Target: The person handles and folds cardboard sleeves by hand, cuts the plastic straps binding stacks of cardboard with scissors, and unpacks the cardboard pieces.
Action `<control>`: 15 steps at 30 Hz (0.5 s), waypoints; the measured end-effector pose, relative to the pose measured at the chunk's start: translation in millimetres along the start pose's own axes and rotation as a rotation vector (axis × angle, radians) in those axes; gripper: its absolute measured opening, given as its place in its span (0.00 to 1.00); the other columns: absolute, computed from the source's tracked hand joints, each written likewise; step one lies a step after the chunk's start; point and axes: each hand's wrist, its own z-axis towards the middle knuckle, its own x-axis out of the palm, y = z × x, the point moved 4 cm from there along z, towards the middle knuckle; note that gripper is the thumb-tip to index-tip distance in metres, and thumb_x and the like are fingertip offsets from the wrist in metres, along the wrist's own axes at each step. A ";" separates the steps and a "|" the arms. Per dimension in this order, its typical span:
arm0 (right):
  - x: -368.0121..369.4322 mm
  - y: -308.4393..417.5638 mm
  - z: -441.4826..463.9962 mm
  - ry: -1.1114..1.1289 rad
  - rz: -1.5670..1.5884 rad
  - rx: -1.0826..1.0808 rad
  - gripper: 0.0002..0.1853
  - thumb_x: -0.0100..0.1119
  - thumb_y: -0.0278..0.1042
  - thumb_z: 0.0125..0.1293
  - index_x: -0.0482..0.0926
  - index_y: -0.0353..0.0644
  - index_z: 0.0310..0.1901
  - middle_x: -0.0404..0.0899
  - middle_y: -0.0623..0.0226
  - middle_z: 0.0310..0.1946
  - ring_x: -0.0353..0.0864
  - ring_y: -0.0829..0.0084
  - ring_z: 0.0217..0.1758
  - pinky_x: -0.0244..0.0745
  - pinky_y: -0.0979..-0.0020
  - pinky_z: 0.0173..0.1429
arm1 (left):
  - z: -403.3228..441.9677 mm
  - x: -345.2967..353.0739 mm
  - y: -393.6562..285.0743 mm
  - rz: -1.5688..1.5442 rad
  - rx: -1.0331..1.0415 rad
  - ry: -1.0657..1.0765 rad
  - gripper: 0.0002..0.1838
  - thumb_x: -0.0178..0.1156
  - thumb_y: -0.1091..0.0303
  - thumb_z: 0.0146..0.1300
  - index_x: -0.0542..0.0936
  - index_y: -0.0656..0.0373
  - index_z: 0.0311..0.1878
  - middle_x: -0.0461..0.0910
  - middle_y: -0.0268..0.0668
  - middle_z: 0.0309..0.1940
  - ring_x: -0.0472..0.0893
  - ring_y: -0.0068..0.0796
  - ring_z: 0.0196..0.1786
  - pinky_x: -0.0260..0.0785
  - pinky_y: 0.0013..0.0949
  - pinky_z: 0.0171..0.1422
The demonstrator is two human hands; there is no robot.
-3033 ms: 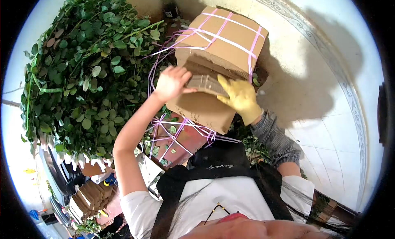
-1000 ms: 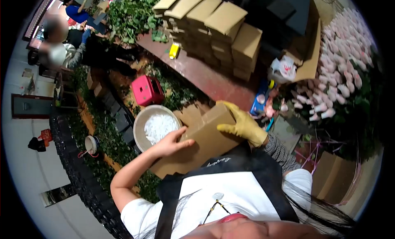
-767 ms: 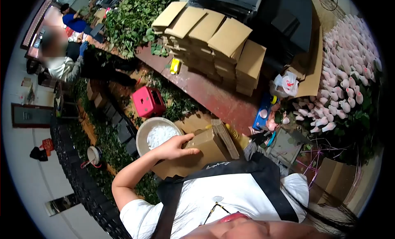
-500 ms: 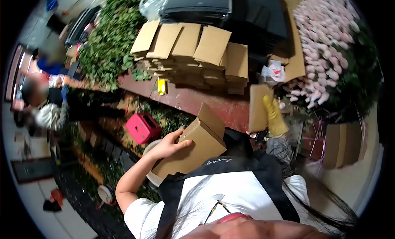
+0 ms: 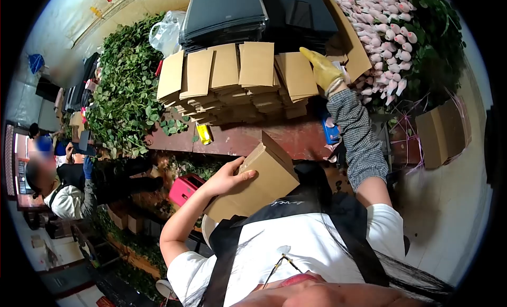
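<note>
Right hand point(image 5: 325, 72) now up at cardboard stacks point(image 5: 240, 85)

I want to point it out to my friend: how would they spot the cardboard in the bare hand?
Find the red table, then look just below it, by the black apron. There the bare left hand holds the brown cardboard. Unlike the cardboard stacks on the table, it is tilted in a hand, with one flap sticking up.
</note>
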 end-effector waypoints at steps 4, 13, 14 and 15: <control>15.0 -0.2 11.2 -0.210 -0.024 0.129 0.24 0.57 0.12 0.66 0.75 0.39 0.63 0.81 0.55 0.54 0.82 0.60 0.53 0.80 0.64 0.58 | 0.8 -0.5 2.7 -0.011 0.012 -0.022 0.32 0.65 0.47 0.70 0.73 0.64 0.65 0.81 0.35 0.49 0.76 0.21 0.50 0.71 0.29 0.56; -36.3 95.6 -84.1 -0.425 0.729 0.070 0.22 0.52 0.27 0.77 0.68 0.35 0.70 0.77 0.53 0.64 0.75 0.65 0.68 0.68 0.67 0.72 | 8.7 4.5 -11.4 0.007 -0.005 -0.036 0.31 0.65 0.48 0.70 0.73 0.65 0.64 0.81 0.36 0.48 0.76 0.21 0.49 0.71 0.29 0.56; -30.8 108.6 -107.9 -0.221 0.739 -0.045 0.23 0.52 0.28 0.78 0.67 0.35 0.71 0.76 0.53 0.65 0.73 0.64 0.71 0.66 0.65 0.74 | 9.5 6.4 -13.4 0.026 -0.031 -0.018 0.31 0.66 0.48 0.70 0.74 0.65 0.64 0.81 0.36 0.47 0.76 0.21 0.49 0.71 0.29 0.55; -26.9 127.4 -123.8 -0.037 0.763 0.059 0.25 0.53 0.31 0.78 0.65 0.36 0.73 0.74 0.53 0.67 0.71 0.63 0.72 0.64 0.64 0.76 | 11.0 7.3 -17.6 0.087 -0.012 -0.006 0.30 0.66 0.49 0.70 0.74 0.64 0.63 0.82 0.36 0.46 0.76 0.21 0.48 0.71 0.29 0.54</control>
